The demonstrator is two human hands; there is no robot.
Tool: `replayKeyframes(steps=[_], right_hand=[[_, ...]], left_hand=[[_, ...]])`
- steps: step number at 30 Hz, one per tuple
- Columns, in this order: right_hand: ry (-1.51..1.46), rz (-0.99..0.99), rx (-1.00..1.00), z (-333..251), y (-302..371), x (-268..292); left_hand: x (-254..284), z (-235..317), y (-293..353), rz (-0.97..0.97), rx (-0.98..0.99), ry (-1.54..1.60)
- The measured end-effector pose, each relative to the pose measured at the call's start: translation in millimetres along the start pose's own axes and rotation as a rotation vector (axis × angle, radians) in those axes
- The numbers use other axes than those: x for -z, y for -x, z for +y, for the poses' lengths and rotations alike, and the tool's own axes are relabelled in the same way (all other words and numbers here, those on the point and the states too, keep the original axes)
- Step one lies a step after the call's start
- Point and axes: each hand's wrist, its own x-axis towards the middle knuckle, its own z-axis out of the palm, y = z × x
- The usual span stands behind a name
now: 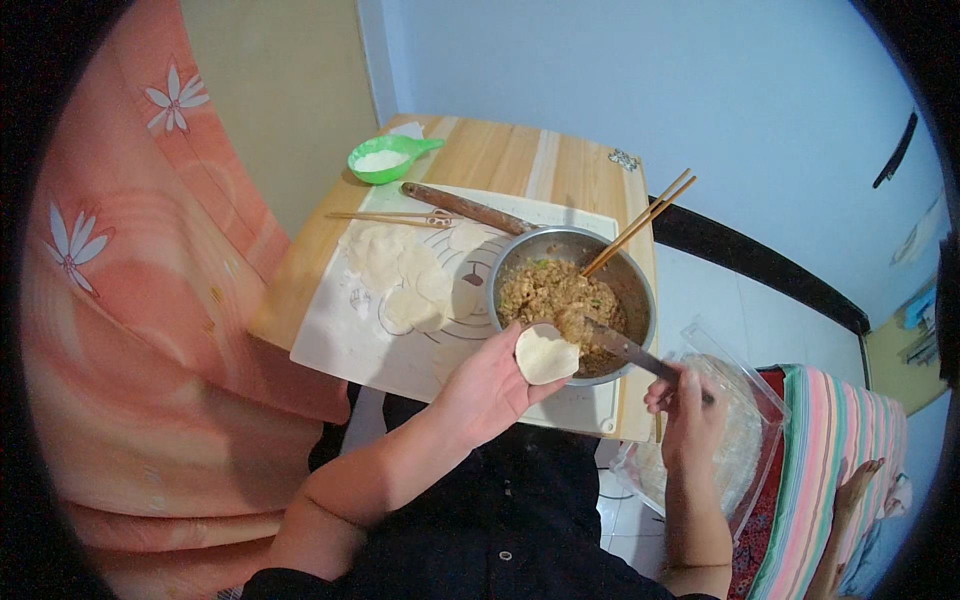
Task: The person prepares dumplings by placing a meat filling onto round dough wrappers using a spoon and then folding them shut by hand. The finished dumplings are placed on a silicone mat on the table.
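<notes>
A round, pale dumpling wrapper (546, 356) lies across the fingers of my left hand (482, 385), beside the near rim of a metal bowl (648, 300). Brown minced filling (550, 288) with green bits fills much of that bowl. My right hand (690, 420) grips the handle of a dark flat spatula (635, 352). The spatula's far end carries a lump of filling, just above the wrapper's upper right edge. Two chopsticks (645, 222) stand tilted in the filling. To the left, several overlapping wrappers (405, 275) are spread on a white mat (335, 335).
Behind the wrappers lie a rolling pin (465, 207) and thin sticks (385, 217). A green scoop (375, 176) of white powder sits at the wooden table's (510, 150) far left. Right: a clear plastic container (775, 440), striped cloth (830, 440) and another person's bare foot (855, 488). Left: an orange curtain (150, 380).
</notes>
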Motion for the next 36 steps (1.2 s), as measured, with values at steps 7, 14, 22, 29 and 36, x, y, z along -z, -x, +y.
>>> replayKeyframes(steps=[7,14,22,29,36], right_hand=[[0.722,-0.320,0.869,19.0,24.5,6.2],[0.627,-0.294,0.858,17.6,26.7,20.0],[0.737,-0.331,0.882,20.1,42.7,16.1],[0.720,-0.344,0.868,5.0,31.2,20.8],[0.730,-0.414,0.873,12.7,29.0,28.0]], left_hand=[[-4.7,0.5,-1.7,0.020,0.010,-0.030],[4.9,3.0,-1.5,0.000,0.046,-0.051],[7.3,4.6,0.1,-0.022,0.047,-0.039],[9.3,10.6,3.1,-0.011,0.085,-0.109],[9.6,14.8,0.0,-0.048,0.147,-0.203]])
